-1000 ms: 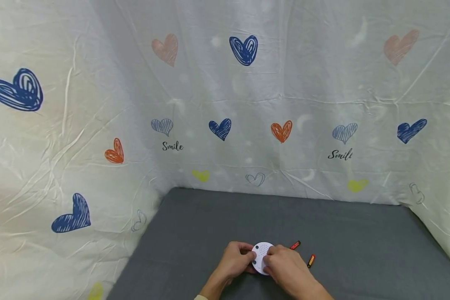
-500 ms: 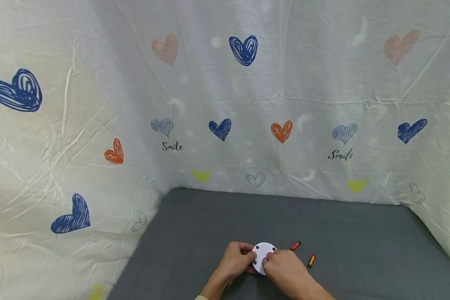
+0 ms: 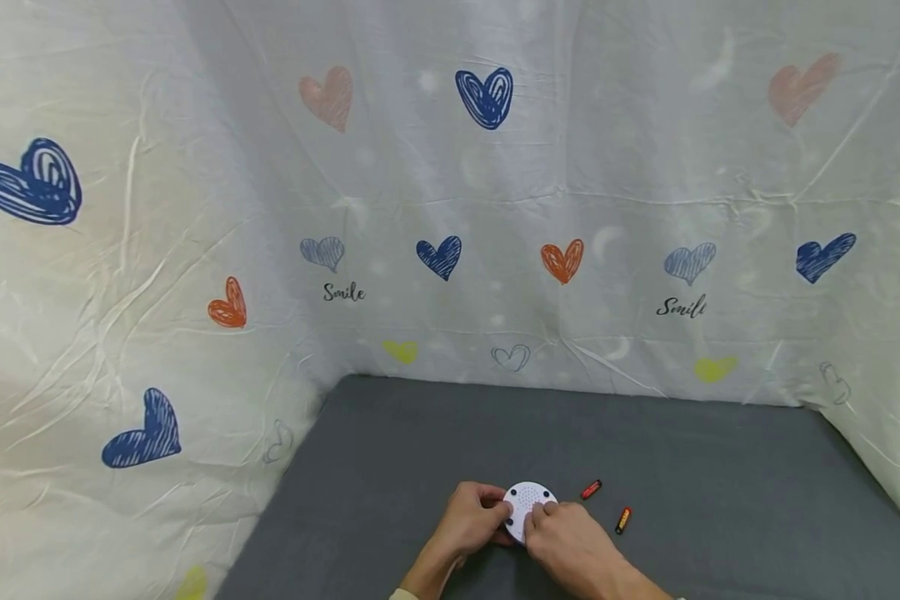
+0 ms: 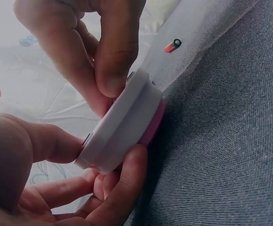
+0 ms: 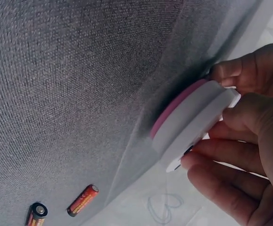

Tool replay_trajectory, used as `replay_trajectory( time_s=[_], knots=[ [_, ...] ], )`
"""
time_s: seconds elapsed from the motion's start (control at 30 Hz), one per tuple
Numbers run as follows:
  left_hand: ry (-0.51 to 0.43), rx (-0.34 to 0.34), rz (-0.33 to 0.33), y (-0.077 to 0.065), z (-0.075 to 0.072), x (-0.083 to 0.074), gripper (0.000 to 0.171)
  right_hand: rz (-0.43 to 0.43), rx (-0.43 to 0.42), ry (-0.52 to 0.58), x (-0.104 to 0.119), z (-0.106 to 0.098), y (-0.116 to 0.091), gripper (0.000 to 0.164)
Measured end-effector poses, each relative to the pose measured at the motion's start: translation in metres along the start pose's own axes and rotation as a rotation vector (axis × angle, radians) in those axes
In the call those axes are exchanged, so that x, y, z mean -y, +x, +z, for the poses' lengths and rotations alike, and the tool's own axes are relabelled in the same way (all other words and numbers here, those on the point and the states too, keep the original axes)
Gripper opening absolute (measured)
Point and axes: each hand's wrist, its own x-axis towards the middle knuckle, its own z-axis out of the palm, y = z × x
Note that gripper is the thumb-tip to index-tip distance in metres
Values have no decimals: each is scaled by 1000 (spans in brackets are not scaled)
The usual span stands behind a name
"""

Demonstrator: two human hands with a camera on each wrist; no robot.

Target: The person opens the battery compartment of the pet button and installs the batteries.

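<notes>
A round white device [image 3: 527, 497] with small holes and dark feet on its upturned face stands tilted between both hands; its far side has a pink rim [image 4: 154, 123]. My left hand [image 3: 468, 521] grips its left edge, thumb on the face and fingers beneath. My right hand [image 3: 570, 542] has its thumb and bent fingers together at the face's lower right, covering that part. In the right wrist view, fingertips [image 5: 193, 157] touch the white face near a dark foot. Whether the right hand also pinches a small part there is hidden.
To the right of the hands, two small red-and-black batteries, one nearer [image 3: 623, 520] and one farther [image 3: 591, 489], lie on the grey cloth [image 3: 420, 442]. A pale curtain [image 3: 450, 317] printed with hearts hangs behind and at the sides.
My right hand has slid down and back across the face, uncovering another dark foot at the upper right. The left hand keeps its grip, and the batteries stay put.
</notes>
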Motion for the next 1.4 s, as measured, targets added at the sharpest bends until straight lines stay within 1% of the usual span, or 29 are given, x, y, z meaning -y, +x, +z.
replay_trajectory(
  time_s=[0.17, 0.43, 0.57, 0.63, 0.83, 0.97, 1.07, 1.23, 1.33, 1.4],
  knots=[
    [0, -7, -3, 1, 2, 0, 29, -3, -32, -20, 0, 3, -2, 13],
    [3, -3, -3, 1, 2, -1, 28, -10, -16, -21, 1, 6, -4, 9],
    [5, 0, -2, 1, 1, -1, 27, -13, -61, -5, 1, 7, -5, 10],
    [4, 0, 1, 1, 1, -1, 27, -5, -91, 23, 0, 7, -5, 12],
    [-4, 2, 1, 1, 1, 0, 27, 34, -188, 110, -1, 8, -5, 22],
    [-11, 1, -7, 1, 1, 0, 29, 66, -217, 149, -1, 8, -6, 27],
    [-12, 2, -10, 1, 1, 0, 29, 77, -204, 170, -1, 8, -6, 25],
    [-13, 3, -17, 0, 1, 0, 28, 87, -143, 196, -2, 5, -6, 21],
    [-18, 4, -22, 0, 1, -1, 28, 113, -88, 259, -4, 1, -5, 19],
    [-16, 2, -21, 0, 1, -1, 28, 140, -49, 330, -6, -1, -5, 16]
  ],
)
